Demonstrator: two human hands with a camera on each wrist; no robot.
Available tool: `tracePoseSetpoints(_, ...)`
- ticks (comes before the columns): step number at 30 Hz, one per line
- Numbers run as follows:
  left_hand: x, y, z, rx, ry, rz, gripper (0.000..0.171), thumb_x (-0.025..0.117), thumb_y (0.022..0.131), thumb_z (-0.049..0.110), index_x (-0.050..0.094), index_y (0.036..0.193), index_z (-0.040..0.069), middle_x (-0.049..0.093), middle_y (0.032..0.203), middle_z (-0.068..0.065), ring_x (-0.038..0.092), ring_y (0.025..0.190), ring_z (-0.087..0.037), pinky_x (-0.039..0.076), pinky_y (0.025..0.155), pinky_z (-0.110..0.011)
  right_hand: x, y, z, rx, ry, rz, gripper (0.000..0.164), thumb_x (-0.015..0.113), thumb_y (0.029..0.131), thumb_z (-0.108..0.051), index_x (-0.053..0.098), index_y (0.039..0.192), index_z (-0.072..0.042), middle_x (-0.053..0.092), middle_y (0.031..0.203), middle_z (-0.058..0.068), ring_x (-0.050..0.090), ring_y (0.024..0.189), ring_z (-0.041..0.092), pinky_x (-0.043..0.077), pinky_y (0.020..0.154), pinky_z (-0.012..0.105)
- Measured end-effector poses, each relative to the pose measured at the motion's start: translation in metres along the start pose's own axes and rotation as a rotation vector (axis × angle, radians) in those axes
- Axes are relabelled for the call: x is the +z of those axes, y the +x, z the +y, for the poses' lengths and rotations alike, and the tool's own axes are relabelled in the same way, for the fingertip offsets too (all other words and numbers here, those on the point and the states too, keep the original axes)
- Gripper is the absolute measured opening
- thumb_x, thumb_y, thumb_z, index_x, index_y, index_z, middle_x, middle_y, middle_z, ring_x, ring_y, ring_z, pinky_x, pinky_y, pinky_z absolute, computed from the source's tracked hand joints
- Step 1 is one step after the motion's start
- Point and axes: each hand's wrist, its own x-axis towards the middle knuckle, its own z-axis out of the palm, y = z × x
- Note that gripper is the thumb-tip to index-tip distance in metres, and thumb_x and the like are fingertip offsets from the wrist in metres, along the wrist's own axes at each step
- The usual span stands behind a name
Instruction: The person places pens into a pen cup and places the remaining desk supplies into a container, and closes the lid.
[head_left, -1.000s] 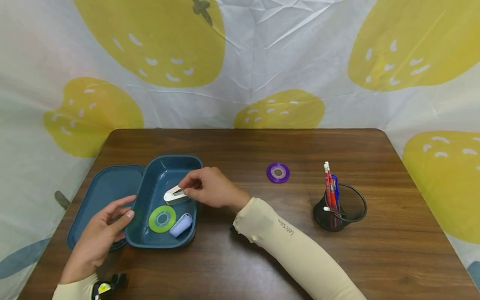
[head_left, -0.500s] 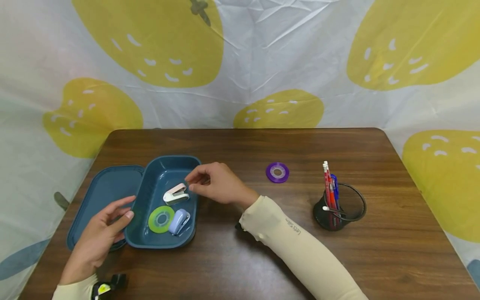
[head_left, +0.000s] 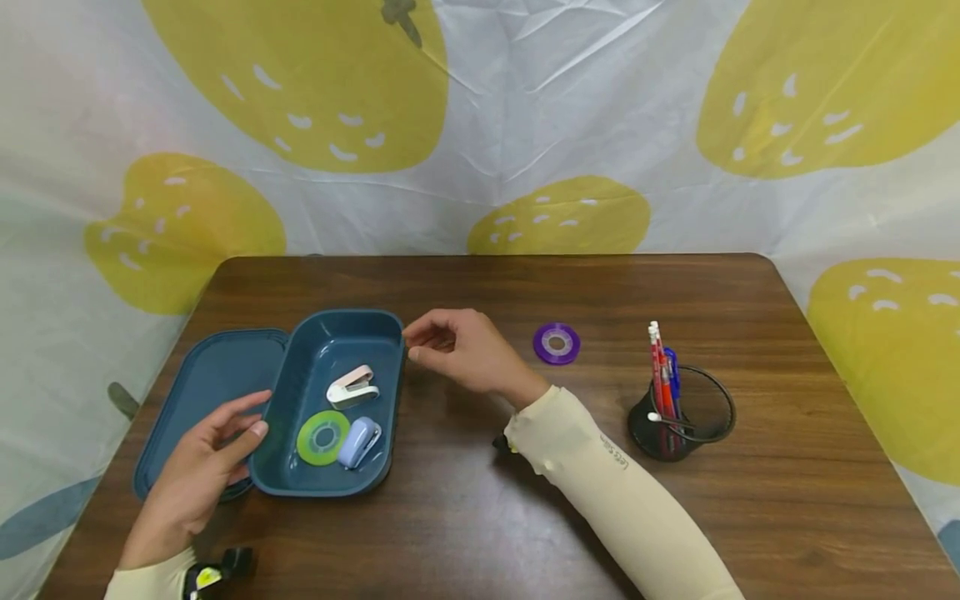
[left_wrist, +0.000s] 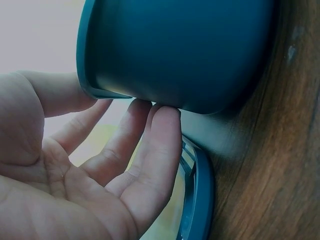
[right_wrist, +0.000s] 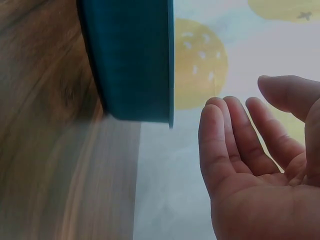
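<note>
My left hand (head_left: 202, 471) is at the left side of a dark blue plastic box (head_left: 330, 323). In the left wrist view the fingertips (left_wrist: 167, 117) touch the box's outer wall, with the thumb at its rim. Inside the box lie a white and pink mini stapler (head_left: 351, 392), a green tape roll (head_left: 311, 454) and a lavender mini stapler (head_left: 360, 442). My right hand (head_left: 472, 350) hovers just beyond the box's right rim, fingers loosely bent and holding nothing. The right wrist view shows its palm and separated thumb beside the box wall (right_wrist: 135, 65).
The matching blue lid (head_left: 217, 367) lies left of the box, partly behind my left hand. A purple tape roll (head_left: 557, 343) sits right of my right hand. Farther right, a black mesh pen cup (head_left: 652, 429) leans, holding pencils and pens (head_left: 663, 383). A fruit-print cloth (head_left: 525, 125) hangs behind the table.
My right hand has let go of the white and pink stapler and moved right and away, out over the box's rim. The lavender stapler has tipped into another pose. The left hand stays put.
</note>
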Motion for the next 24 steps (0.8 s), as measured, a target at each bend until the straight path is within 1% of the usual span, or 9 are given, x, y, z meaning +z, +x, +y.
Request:
tracePoseSetpoints(5, 0.001, 0.000, 0.000, -0.001, -0.009, 0.007, 0.059, 0.065, 0.106, 0.041, 0.047, 0.160, 0.024, 0.062, 0.115, 0.027, 0.055, 0.106, -0.001, 0.054, 0.078, -0.034, -0.013, -0.005, 0.006, 0.023, -0.012, 0.057, 0.021, 0.077, 0.096, -0.012, 0.076, 0.116, -0.006, 0.078, 0.108, 0.007, 0.073, 0.096, 0.015, 0.060, 0.089, 0.030)
tracePoseSetpoints(11, 0.001, -0.001, 0.001, 0.002, -0.009, -0.001, 0.060, 0.064, 0.106, 0.041, 0.046, 0.161, 0.024, 0.062, 0.116, 0.027, 0.055, 0.108, 0.000, 0.055, 0.080, -0.034, -0.028, -0.011, 0.014, 0.079, -0.019, 0.139, 0.021, 0.076, 0.096, -0.011, 0.076, 0.117, -0.007, 0.079, 0.108, 0.007, 0.074, 0.097, 0.018, 0.060, 0.090, 0.035)
tracePoseSetpoints(17, 0.002, 0.000, 0.002, -0.003, -0.006, -0.007, 0.060, 0.064, 0.106, 0.042, 0.046, 0.161, 0.025, 0.061, 0.117, 0.025, 0.055, 0.109, 0.000, 0.055, 0.081, -0.035, -0.043, -0.019, 0.023, 0.131, -0.045, 0.209, 0.020, 0.075, 0.097, -0.012, 0.076, 0.116, -0.007, 0.080, 0.108, 0.008, 0.076, 0.096, 0.021, 0.061, 0.090, 0.036)
tracePoseSetpoints(20, 0.002, 0.001, 0.002, -0.001, -0.006, -0.010, 0.060, 0.064, 0.106, 0.042, 0.046, 0.161, 0.024, 0.061, 0.117, 0.025, 0.055, 0.108, 0.001, 0.055, 0.081, -0.035, -0.050, -0.025, 0.029, 0.155, -0.054, 0.234, 0.022, 0.075, 0.097, -0.013, 0.076, 0.118, -0.007, 0.079, 0.112, 0.012, 0.076, 0.099, 0.024, 0.061, 0.092, 0.039)
tracePoseSetpoints(24, 0.004, 0.002, 0.002, 0.003, -0.005, -0.012, 0.060, 0.065, 0.106, 0.041, 0.046, 0.161, 0.024, 0.061, 0.116, 0.026, 0.056, 0.107, 0.002, 0.055, 0.080, -0.034, -0.060, -0.033, 0.037, 0.196, -0.099, 0.283, 0.025, 0.075, 0.098, -0.016, 0.074, 0.122, -0.008, 0.078, 0.116, 0.011, 0.075, 0.102, 0.025, 0.060, 0.093, 0.042)
